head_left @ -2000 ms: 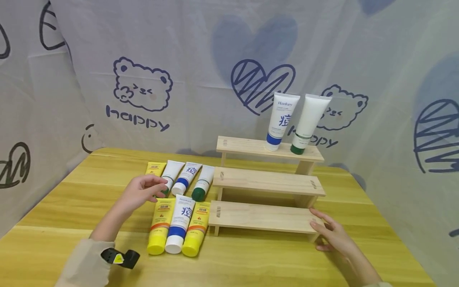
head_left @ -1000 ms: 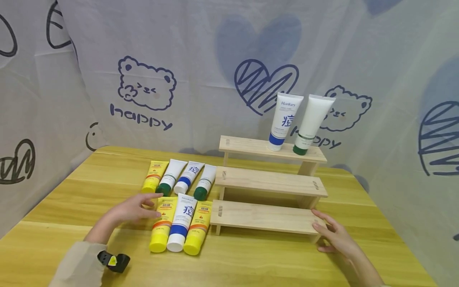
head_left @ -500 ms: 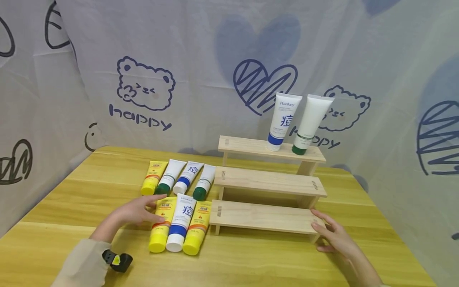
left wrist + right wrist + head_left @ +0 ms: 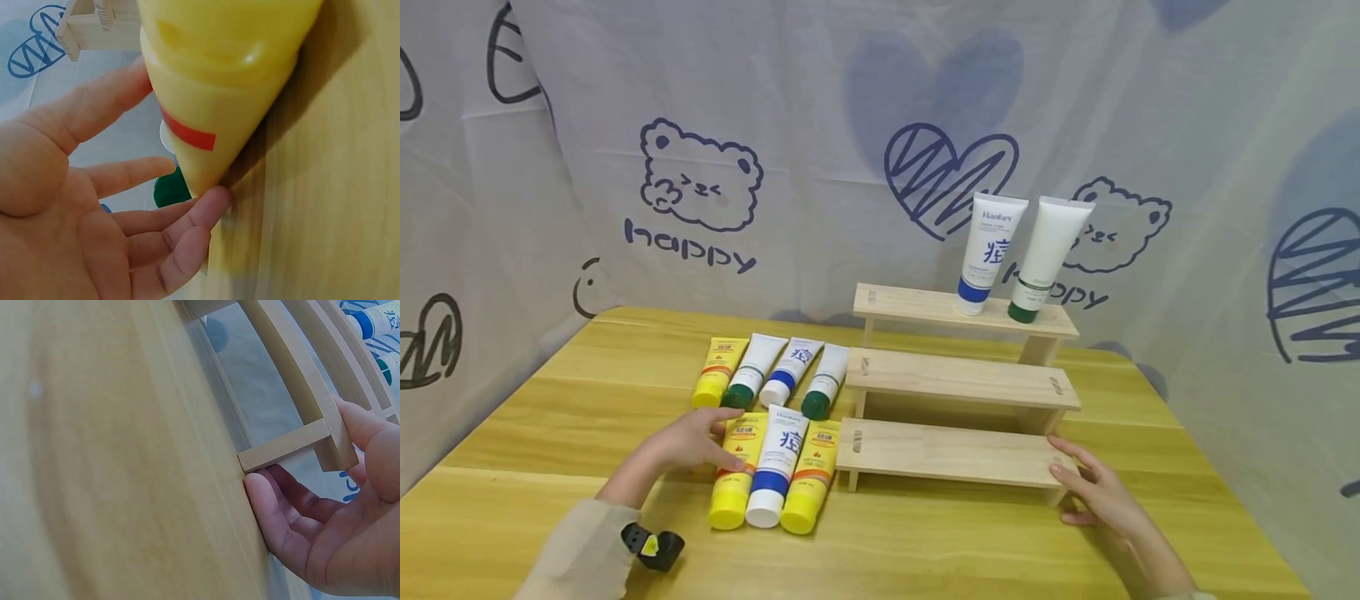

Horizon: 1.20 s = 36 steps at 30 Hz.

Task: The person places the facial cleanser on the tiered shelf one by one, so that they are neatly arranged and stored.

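Observation:
In the head view my left hand (image 4: 688, 442) is at the left yellow tube (image 4: 748, 437) of the front row, lying on the table. The left wrist view shows the thumb along one side of this tube (image 4: 219, 75) and fingertips at its narrow end. A white tube with a blue band (image 4: 781, 454) and another yellow tube (image 4: 811, 479) lie beside it. My right hand (image 4: 1101, 496) holds the right end of the lowest step of a three-tier wooden stand (image 4: 955, 454). In the right wrist view its thumb is on the board, fingers by the leg (image 4: 287, 444).
Behind the front row lie a yellow tube (image 4: 720, 371), two green-capped white tubes and a blue-banded one (image 4: 793, 371). On the top tier stand a blue-banded tube (image 4: 988, 258) and a green-capped tube (image 4: 1048, 258). A printed cloth (image 4: 820, 167) hangs behind the table.
My left hand has come down from the back row to the front-left yellow tube, its thumb moving onto the tube's face. The right hand keeps its place on the stand.

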Motion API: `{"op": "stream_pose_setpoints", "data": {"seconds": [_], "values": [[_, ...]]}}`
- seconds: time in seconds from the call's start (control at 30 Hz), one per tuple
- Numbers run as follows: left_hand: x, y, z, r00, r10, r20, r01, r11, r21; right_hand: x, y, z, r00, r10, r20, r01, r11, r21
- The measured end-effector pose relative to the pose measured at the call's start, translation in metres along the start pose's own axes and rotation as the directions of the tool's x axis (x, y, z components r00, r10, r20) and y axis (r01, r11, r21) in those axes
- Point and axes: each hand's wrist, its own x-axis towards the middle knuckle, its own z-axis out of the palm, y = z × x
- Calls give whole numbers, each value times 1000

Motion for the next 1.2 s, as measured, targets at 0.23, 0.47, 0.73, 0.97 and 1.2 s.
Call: {"op": "stream_pose_setpoints", "data": {"seconds": [0.23,0.47,0.73,0.97,1.2], "values": [[2,1,1,1000,-25,13,26,999,-34,2,1,0,1000,2,3,-2,1000,-9],[3,-2,2,998,-62,26,64,993,-99,3,1,0,1000,-7,19,8,1000,-16],[4,-3,4,997,-72,32,75,988,-134,2,1,0,1000,-12,17,12,1000,-15],[6,0,4,998,-48,33,51,993,-110,1,0,-1,1000,-13,22,13,1000,-13],[6,0,6,998,-47,42,53,987,-150,-1,0,-1,1000,-15,17,16,1000,-15]]}}
